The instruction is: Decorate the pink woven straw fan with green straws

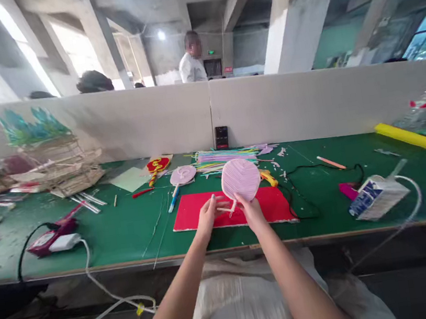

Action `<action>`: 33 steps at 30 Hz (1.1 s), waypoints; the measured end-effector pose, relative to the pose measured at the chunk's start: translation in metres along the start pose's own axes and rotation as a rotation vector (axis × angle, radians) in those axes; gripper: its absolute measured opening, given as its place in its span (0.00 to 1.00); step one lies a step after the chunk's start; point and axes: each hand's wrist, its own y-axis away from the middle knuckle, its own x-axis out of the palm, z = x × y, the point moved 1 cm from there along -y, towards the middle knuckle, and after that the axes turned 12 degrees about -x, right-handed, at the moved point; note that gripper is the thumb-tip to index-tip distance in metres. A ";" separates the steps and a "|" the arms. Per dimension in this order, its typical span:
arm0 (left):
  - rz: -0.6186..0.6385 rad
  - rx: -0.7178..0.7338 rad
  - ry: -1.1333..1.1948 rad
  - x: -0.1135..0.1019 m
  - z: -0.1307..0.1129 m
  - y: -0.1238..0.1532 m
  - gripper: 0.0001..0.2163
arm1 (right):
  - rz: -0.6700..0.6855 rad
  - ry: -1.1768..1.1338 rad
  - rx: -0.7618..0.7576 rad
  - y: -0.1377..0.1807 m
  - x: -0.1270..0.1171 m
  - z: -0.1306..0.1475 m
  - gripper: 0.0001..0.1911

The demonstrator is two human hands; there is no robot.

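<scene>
My right hand [251, 211] grips the lower edge of a round, pale lilac disc [240, 179], held upright with its face of slanting ridges towards me. A thin pale strip [233, 209] hangs below the disc, curled at its end. My left hand [207, 216] is at the strip's left end, its fingers closed around it as far as I can see. Both hands are above a red board [189, 213] lying on the green table. Behind my left hand lies a second lilac disc [183, 174] with a curled strip on top.
Several coloured strips [213, 160] lie behind the disc. A yellow-handled tool [268, 177] rests beside the board. A blue pen-like tool [173, 199] and a red and yellow piece [157, 166] lie left. A box with a white cable [377, 197] stands right, a power strip [52, 240] left.
</scene>
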 end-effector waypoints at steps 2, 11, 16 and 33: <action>0.017 0.021 -0.026 -0.004 -0.006 -0.003 0.25 | 0.068 -0.004 0.004 -0.001 -0.001 0.006 0.25; 0.078 0.048 -0.151 0.003 -0.028 -0.006 0.20 | 0.403 0.017 0.014 0.001 0.005 0.042 0.23; -0.021 0.150 -0.072 0.002 -0.026 -0.008 0.19 | 0.454 0.133 -0.011 0.010 0.005 0.052 0.19; 0.052 0.082 0.132 0.008 -0.013 -0.007 0.21 | 0.367 0.412 -0.233 0.026 -0.002 0.041 0.17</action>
